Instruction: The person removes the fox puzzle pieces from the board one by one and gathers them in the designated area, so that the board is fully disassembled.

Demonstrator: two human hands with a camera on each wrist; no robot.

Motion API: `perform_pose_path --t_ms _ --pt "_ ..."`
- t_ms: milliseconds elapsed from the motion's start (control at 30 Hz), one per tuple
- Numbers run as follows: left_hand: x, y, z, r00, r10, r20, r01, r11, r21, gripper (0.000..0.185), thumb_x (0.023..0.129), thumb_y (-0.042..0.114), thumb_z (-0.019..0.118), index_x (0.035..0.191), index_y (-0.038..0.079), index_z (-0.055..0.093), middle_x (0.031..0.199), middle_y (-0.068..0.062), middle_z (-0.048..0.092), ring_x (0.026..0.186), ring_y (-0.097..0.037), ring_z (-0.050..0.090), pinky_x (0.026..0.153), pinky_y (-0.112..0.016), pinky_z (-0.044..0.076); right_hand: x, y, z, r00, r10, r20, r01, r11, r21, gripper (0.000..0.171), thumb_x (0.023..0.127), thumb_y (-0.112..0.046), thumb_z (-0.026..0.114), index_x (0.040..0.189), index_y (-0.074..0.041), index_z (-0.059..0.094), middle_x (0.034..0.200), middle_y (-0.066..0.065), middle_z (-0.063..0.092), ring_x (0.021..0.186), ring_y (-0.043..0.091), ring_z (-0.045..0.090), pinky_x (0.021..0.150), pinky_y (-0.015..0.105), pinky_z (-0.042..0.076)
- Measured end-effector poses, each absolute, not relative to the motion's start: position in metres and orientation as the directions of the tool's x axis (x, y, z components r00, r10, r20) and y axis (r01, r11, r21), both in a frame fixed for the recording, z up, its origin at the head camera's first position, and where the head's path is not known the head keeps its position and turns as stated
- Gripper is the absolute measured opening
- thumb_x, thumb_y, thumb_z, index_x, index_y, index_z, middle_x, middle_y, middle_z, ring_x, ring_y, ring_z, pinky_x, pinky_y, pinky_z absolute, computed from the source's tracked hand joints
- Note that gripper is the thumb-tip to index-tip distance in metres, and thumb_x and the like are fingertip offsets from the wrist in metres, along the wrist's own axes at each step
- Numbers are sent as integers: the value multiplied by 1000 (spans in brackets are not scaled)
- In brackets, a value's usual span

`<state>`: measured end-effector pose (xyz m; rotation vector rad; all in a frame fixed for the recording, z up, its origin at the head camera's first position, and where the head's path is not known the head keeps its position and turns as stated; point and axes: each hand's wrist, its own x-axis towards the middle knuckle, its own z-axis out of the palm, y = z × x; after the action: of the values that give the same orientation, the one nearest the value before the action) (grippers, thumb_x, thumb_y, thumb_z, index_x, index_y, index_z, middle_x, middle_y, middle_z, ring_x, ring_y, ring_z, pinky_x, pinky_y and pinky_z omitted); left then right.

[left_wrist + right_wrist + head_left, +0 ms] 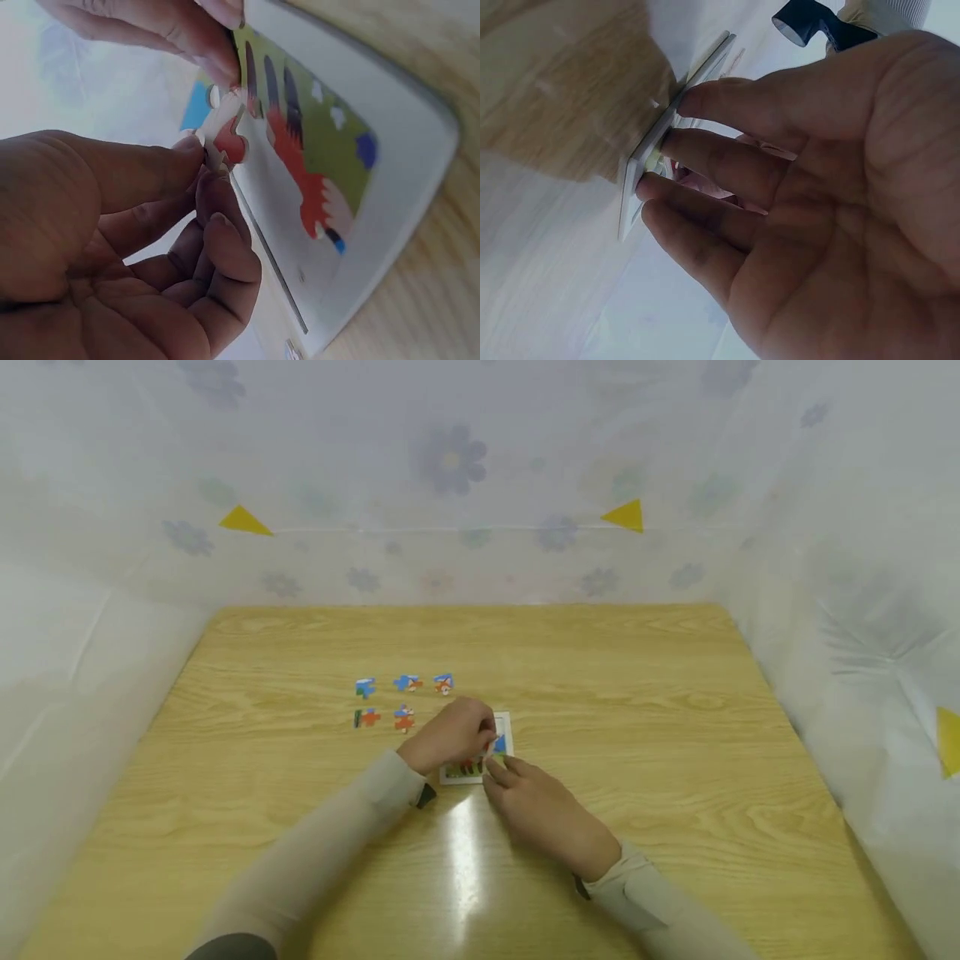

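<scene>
My left hand (453, 731) pinches a jigsaw piece (231, 142) between thumb and fingertips. The piece shows red and white and is tilted, with one end close over the puzzle tray. The white-framed puzzle tray (420, 127) lies on the table, its lower part filled with a green and red picture and a bare white area beside it. My right hand (551, 810) reaches in from the right, its fingers fairly straight and fingertips (651, 184) resting on the tray. In the head view both hands cover much of the tray.
Several loose jigsaw pieces lie in two rows left of and behind the tray, among them a blue and green piece (365, 687) and a red piece (367, 718). The wooden table (637, 693) is bounded by a flowered white curtain (510, 468) with yellow triangles.
</scene>
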<state>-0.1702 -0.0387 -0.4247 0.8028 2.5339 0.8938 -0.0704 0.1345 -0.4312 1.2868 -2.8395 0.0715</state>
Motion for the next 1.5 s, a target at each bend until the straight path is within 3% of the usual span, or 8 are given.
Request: perform_pose_path --t_ms 133,367,633,800,967,1133,1300,1500 --pt "-171 -42 -426 -783 598 -172 324 628 708 17 101 2 64 85 2 70 76 -6 67 53 -13 60 53 -26 52 -69 133 -432 -668 -744 5 -743 667 -51 43 87 -4 77 128 1 68 142 18 60 128 38 60 107 42 48" --pt "-176 -49 -424 -784 598 -168 341 641 688 18 102 8 64 86 5 71 79 -3 68 60 -12 60 59 -26 51 -69 132 -429 -693 -720 -45 -717 694 -67 47 87 -9 77 132 -1 67 145 16 59 130 37 58 107 45 47" --pt "-190 -77 -414 -830 550 -94 370 668 646 15 102 13 67 90 6 73 79 -1 68 67 -14 58 65 -31 48 -68 137 -423 -757 -649 -74 -647 760 -52 31 95 -9 64 124 -1 72 137 16 65 124 37 62 103 48 50" --pt "-196 -97 -413 -847 519 -119 320 675 664 16 100 5 66 87 5 75 82 -4 69 69 -16 55 67 -33 46 -65 153 -417 -786 -612 -92 -599 789 -135 28 99 -5 59 124 0 72 138 16 64 128 38 60 106 51 48" --pt "-199 -103 -416 -854 502 -136 316 708 632 14 95 -3 67 86 4 75 89 -5 71 77 -17 59 74 -34 50 -62 168 -420 -781 -622 -58 -602 774 -198 26 101 -8 61 123 1 71 138 20 63 127 42 60 105 54 48" --pt "-201 -104 -421 -854 503 -137 332 728 599 10 93 -2 71 96 4 78 101 -7 73 91 -21 66 80 -37 56 -60 170 -422 -773 -635 -13 -620 759 -201 28 99 -17 68 120 1 71 137 21 63 124 44 61 103 55 49" --pt "-201 -101 -427 -853 508 -122 351 731 586 18 94 -6 67 102 2 81 107 -9 75 101 -26 70 83 -37 58 -59 169 -423 -771 -637 -13 -622 757 -200 33 100 -23 68 119 3 71 137 22 63 125 44 60 104 53 48" --pt "-200 -101 -430 -853 517 -72 395 729 559 15 92 -7 68 96 2 80 101 -9 74 93 -25 68 81 -39 56 -60 170 -425 -769 -639 -23 -622 756 -203 40 100 -29 68 122 4 70 139 24 61 127 45 59 106 53 47"
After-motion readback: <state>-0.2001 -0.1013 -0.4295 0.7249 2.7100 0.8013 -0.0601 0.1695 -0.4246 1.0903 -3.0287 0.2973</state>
